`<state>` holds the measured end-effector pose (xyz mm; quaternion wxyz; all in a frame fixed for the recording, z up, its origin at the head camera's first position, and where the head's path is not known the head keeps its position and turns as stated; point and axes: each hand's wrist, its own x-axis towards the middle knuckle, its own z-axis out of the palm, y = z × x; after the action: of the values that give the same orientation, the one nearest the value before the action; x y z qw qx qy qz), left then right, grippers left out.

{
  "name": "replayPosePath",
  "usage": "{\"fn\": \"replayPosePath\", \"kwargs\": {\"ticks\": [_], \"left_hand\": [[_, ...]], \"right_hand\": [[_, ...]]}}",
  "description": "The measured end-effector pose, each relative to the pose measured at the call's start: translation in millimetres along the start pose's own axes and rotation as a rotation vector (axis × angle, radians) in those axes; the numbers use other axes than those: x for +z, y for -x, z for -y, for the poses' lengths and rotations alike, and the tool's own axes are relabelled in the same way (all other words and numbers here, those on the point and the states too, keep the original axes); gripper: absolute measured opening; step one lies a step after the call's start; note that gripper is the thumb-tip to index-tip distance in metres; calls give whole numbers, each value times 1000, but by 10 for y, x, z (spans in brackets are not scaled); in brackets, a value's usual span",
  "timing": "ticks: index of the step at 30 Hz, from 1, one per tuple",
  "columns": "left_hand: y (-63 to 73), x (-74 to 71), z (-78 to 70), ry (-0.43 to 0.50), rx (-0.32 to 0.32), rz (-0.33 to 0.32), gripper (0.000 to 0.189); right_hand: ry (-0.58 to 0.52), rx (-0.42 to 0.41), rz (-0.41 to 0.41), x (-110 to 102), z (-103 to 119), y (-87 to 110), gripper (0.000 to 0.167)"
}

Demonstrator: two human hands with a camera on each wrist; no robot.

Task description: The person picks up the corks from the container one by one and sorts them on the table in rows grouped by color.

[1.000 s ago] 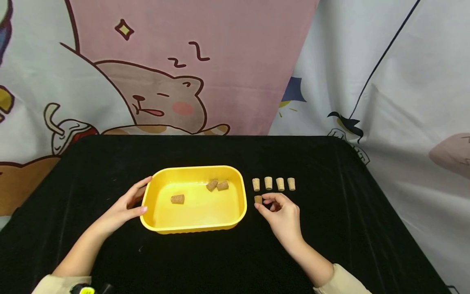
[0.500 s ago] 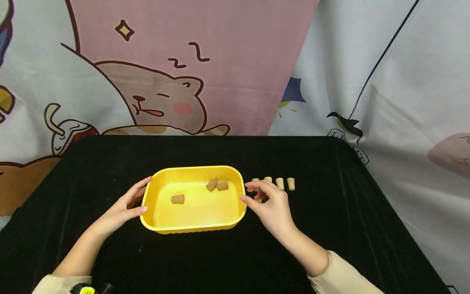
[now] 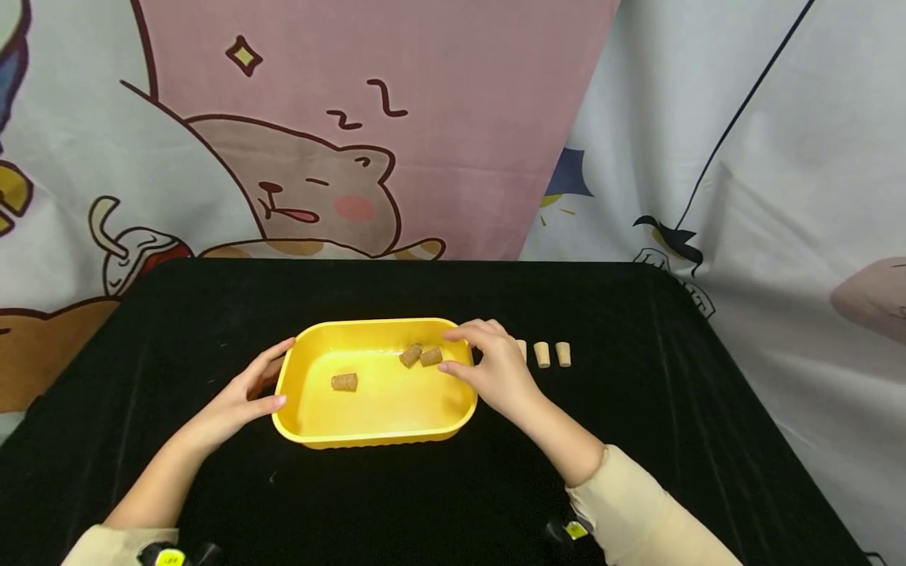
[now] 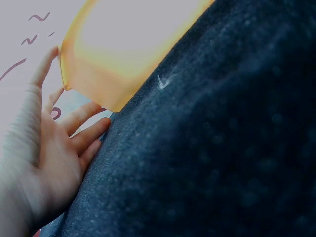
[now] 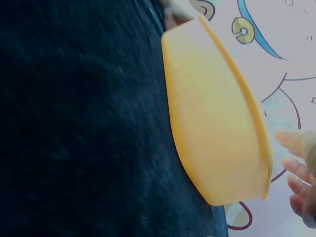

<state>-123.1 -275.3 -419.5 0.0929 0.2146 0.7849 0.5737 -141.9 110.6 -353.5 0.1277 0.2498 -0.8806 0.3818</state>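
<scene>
Tray (image 3: 375,438): yellow, centre of frame, on black cloth (image 3: 396,511).
Left hand (image 3: 237,401): spread, fingers nearly straight, touching tray's left end; probably to steady it.
Right hand (image 3: 499,369): reaches over tray's right rim, thumb and forefinger parted, nothing seen between them; gap looks suited to a cork.
Corks inside: lone cork (image 3: 344,382) centre-left, pair (image 3: 431,357) near right thumb; contact unclear.
Corks outside: row (image 3: 542,354) right of tray, partly hidden; spacing looks deliberate.
</scene>
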Motion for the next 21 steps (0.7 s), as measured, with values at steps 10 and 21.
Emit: {"fn": "replayPosePath", "kwargs": {"ticks": [10,21], "left_hand": [[-1,-5,0,17,4,0,66],[-5,3,-6,-1,-21,-6,67]], "right_hand": [[106,-68,105,55,-162,-265,33],[218,7,321,93,-287,-451,36]]}}
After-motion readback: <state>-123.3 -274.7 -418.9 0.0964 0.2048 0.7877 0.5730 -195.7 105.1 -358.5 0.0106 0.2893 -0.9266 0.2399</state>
